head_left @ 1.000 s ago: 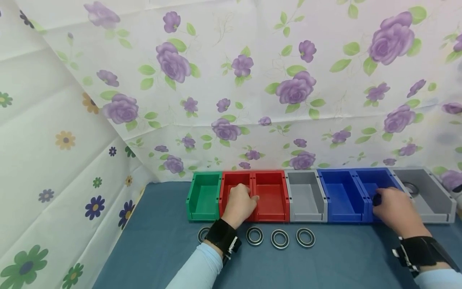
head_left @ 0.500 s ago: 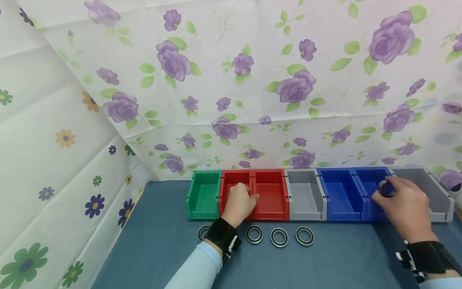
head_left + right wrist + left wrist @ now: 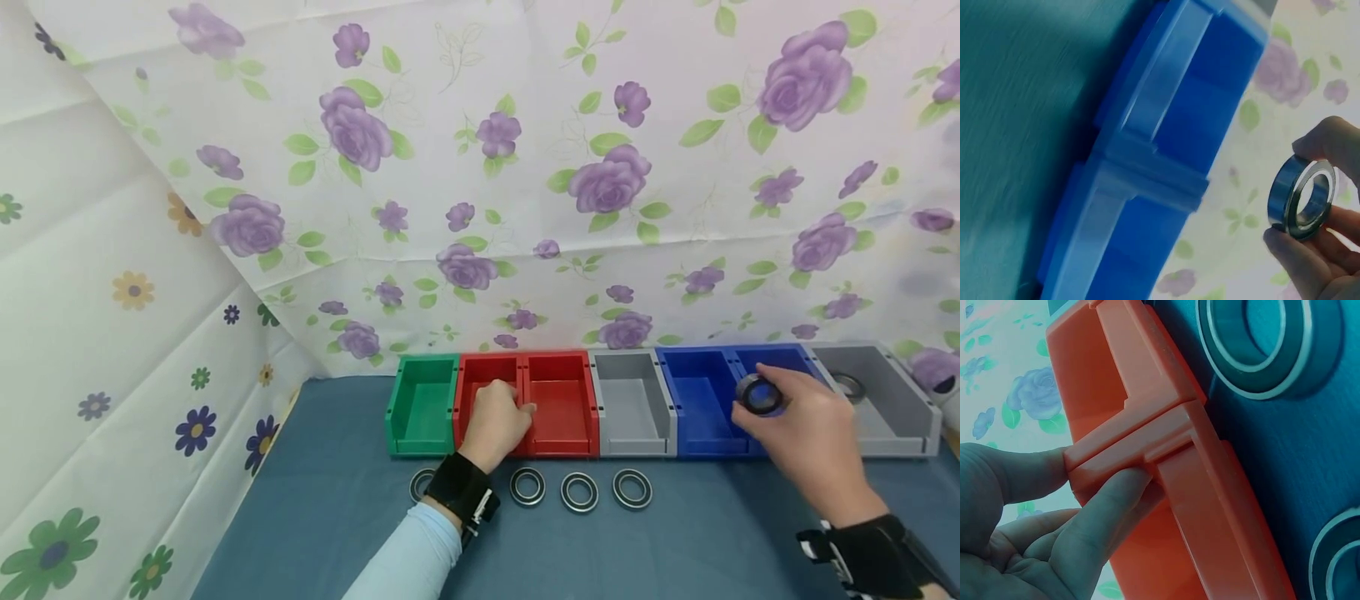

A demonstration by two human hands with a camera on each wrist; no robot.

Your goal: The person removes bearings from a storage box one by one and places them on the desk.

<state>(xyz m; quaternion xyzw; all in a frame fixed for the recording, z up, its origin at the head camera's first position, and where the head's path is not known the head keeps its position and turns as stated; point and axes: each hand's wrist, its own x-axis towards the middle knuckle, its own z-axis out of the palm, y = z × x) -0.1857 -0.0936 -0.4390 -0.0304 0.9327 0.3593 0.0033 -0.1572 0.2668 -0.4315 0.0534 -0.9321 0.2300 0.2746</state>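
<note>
My right hand [image 3: 813,433] holds a ball bearing [image 3: 759,394] above the blue bins [image 3: 705,408]. In the right wrist view the bearing [image 3: 1300,197] sits between thumb and fingertips, clear of the bins. My left hand [image 3: 495,425] is at the two red bins [image 3: 562,408]. The left wrist view has its thumb and fingers pinching the adjoining side walls [image 3: 1125,440] of these bins. On the blue cloth before the bins lie several bearings [image 3: 580,492]; the leftmost [image 3: 422,483] is partly hidden by the left wrist strap.
A green bin [image 3: 423,408] stands at the left end of the row. One grey bin [image 3: 636,408] is in the middle; another grey bin [image 3: 892,408] at the right end contains a bearing [image 3: 850,386]. Floral cloth [image 3: 480,208] hangs behind.
My right hand has lifted the bearing out of the right blue bin, then moved it left, over the wall between the blue bins. The left hand has stayed on the red bins.
</note>
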